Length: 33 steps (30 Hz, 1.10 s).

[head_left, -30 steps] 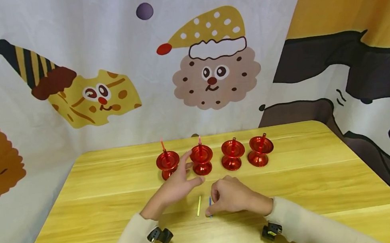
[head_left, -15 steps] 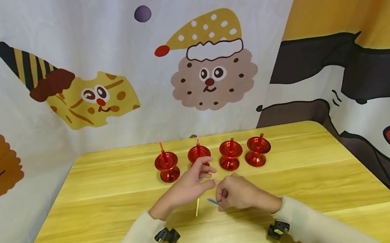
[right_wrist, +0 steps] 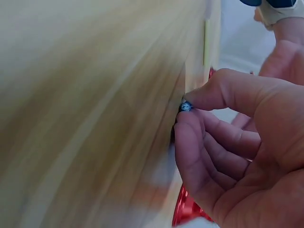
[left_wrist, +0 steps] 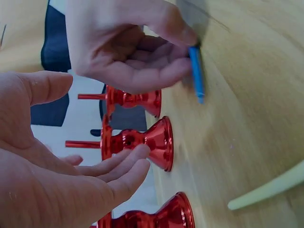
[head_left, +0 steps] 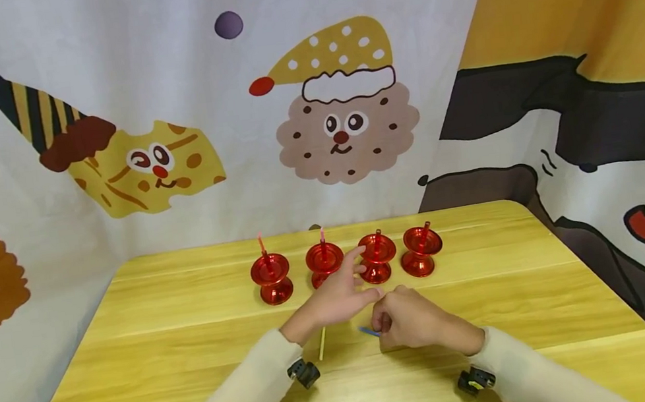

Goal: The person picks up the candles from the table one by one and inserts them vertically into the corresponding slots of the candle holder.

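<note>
Between thumb and fingertip my right hand (head_left: 410,318) pinches a thin blue candle (left_wrist: 196,73), held low over the table; its end (right_wrist: 186,106) shows in the right wrist view. My left hand (head_left: 336,297), fingers loosely spread and holding nothing, is in front of the second red candle holder (head_left: 324,258) and the third red candle holder (head_left: 377,272); whether it touches either cannot be told. A pink candle (head_left: 322,234) stands in the second holder, an orange-red candle (head_left: 262,244) in the leftmost holder (head_left: 275,290). The third and rightmost holders (head_left: 418,263) show only bare red stems.
A pale yellow candle (head_left: 323,345) lies on the wooden table (head_left: 166,351), left of the blue one and partly behind the left hand in the head view. Behind the table's far edge hangs a cartoon-printed curtain (head_left: 186,57).
My right hand has picked at the blue candle, turned it from lengthwise to slantwise, and shifted right with it. My left hand has moved right, from the leftmost holders towards the third.
</note>
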{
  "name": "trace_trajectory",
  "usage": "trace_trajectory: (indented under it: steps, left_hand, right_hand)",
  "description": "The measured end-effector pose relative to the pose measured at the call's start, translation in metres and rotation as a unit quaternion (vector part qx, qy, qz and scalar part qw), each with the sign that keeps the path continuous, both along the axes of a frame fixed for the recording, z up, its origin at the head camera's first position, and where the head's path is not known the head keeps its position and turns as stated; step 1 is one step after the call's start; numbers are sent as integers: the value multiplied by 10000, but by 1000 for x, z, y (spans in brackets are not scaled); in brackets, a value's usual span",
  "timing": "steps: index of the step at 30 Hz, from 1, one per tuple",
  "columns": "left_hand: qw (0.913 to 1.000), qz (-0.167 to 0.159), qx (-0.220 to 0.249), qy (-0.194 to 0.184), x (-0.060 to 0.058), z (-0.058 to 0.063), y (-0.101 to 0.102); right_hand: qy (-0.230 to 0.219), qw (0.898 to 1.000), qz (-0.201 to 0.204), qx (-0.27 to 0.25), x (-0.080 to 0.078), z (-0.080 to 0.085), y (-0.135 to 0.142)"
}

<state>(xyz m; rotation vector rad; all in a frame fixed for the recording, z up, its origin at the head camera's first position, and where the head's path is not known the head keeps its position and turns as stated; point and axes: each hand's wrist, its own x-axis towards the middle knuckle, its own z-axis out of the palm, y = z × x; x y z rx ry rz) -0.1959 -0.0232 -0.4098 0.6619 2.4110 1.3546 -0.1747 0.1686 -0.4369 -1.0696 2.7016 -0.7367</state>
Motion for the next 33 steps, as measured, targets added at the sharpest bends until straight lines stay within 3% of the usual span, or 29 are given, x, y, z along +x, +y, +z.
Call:
trace_trajectory:
  steps: [5,11,16,19,25,29,33]
  left_hand:
    - [9998,138,-155,62,-6,-4,9]
    - [9988,440,-111,-185,-17,-9,18]
    - [9970,703,45,-325,-26,-13,27]
    - [9955,889,138,-298,-30,-16,34]
    - [9933,1115,212,-203,-33,-19,46]
    - [9921,1223,267,-28,-34,-21,51]
    - [9903,1330,403,60,-35,-23,54]
  right_hand:
    - [90,9996,-216,-141,-4,1,25]
    - [520,9953,-713,-406,-9,9,51]
    - [370,9863,-1148,-1127,-16,17,64]
    - [-197,9737,-1381,-1802,-23,21,67]
    - [-1255,9300,-1656,-3031,-35,30,64]
    - [-1332,9160,-1579,-3440,-44,36,57]
    - [-983,9166,-1779,-3442,-52,42,48]
